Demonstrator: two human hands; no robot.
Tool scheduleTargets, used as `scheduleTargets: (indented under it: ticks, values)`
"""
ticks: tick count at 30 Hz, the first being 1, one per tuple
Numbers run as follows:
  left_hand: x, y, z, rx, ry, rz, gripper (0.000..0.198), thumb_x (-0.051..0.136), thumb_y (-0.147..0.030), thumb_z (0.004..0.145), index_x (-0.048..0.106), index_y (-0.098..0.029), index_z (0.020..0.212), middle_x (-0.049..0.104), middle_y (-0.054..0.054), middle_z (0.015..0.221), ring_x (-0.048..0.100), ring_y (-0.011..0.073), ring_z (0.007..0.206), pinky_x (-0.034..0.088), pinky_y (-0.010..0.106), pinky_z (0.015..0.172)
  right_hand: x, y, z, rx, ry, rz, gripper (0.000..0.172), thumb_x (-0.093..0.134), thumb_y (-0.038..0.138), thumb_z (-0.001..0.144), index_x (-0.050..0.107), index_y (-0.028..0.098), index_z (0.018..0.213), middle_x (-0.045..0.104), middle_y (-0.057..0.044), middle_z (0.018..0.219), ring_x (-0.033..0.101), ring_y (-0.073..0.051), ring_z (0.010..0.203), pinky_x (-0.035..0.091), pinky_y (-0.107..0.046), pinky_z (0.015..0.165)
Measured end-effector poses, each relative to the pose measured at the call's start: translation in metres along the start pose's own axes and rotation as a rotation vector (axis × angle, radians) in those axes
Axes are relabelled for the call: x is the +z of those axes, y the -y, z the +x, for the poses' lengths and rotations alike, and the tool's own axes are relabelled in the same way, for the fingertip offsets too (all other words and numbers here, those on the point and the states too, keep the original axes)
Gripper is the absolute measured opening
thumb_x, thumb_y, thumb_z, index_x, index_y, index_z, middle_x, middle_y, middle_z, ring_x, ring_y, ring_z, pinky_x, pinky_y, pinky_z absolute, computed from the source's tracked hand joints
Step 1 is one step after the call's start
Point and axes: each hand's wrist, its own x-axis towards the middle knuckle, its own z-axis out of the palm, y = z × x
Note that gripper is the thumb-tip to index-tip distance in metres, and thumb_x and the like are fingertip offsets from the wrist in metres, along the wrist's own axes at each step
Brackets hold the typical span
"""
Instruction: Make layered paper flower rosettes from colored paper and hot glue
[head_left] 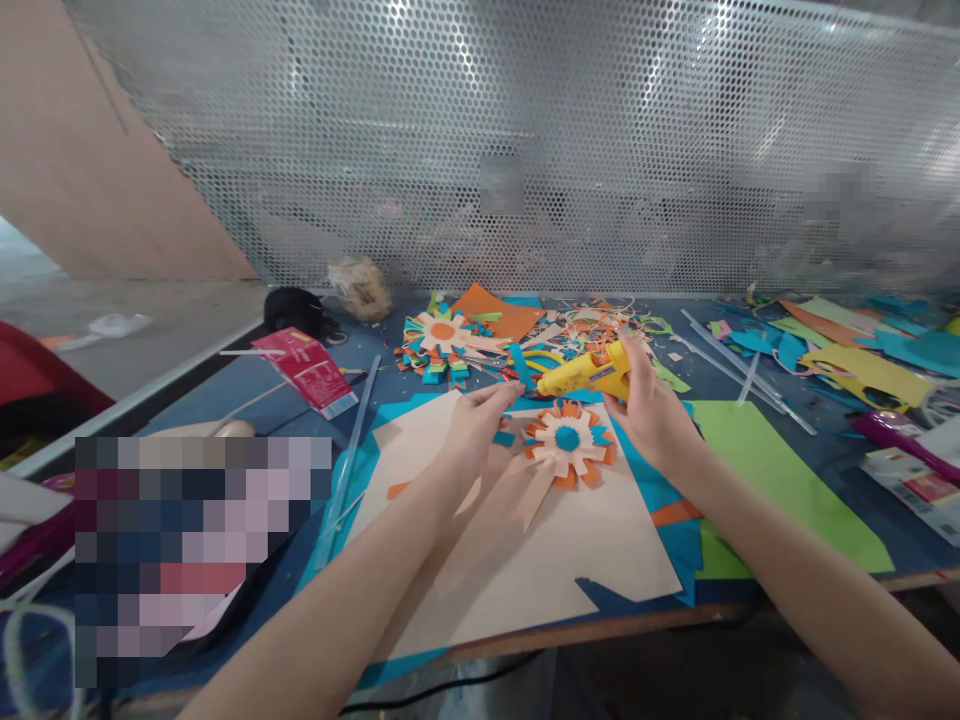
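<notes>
My right hand (651, 408) is closed round a yellow glue gun (586, 376), its nozzle pointing left. My left hand (474, 422) pinches a small blue paper piece (523, 368) just in front of the nozzle. Below the hands lies a paper flower (567, 444) with orange, blue and cream petals and a blue centre, resting on a cream sheet (525, 560). A second, finished paper flower (442, 338) lies farther back.
Paper scraps in orange, blue, green and yellow (862, 350) litter the blue table. A green sheet (780, 480) lies right, a red packet (307, 370) left, clear glue sticks (739, 375) behind. A perforated metal screen (525, 150) closes the back.
</notes>
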Motion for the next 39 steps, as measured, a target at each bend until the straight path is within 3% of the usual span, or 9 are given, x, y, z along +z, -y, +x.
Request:
scheduleTargets:
  ticks: [18, 39]
  values:
    - [-0.0001, -0.0025, 0.0005, -0.013, -0.034, -0.045, 0.023, 0.071, -0.037, 0.051, 0.069, -0.017, 0.063, 0.064, 0.004, 0.079, 0.052, 0.0149, 0.076, 0.036, 0.019, 0.049, -0.0019, 0.0004, -0.0011, 0.004, 0.052, 0.019, 0.073, 0.041, 0.009, 0.080, 0.001, 0.015, 0.141, 0.053, -0.016, 0.123, 0.059, -0.027, 0.101, 0.053, -0.039, 0.076]
    - [-0.0009, 0.0000, 0.0017, -0.005, -0.024, -0.069, 0.025, 0.070, -0.038, 0.050, 0.068, -0.016, 0.063, 0.061, 0.006, 0.078, 0.051, 0.0158, 0.076, 0.037, 0.020, 0.049, -0.0011, -0.0017, 0.0029, 0.061, 0.096, 0.001, 0.065, 0.043, 0.014, 0.081, 0.014, 0.014, 0.139, 0.055, -0.018, 0.120, 0.058, -0.029, 0.102, 0.052, -0.040, 0.076]
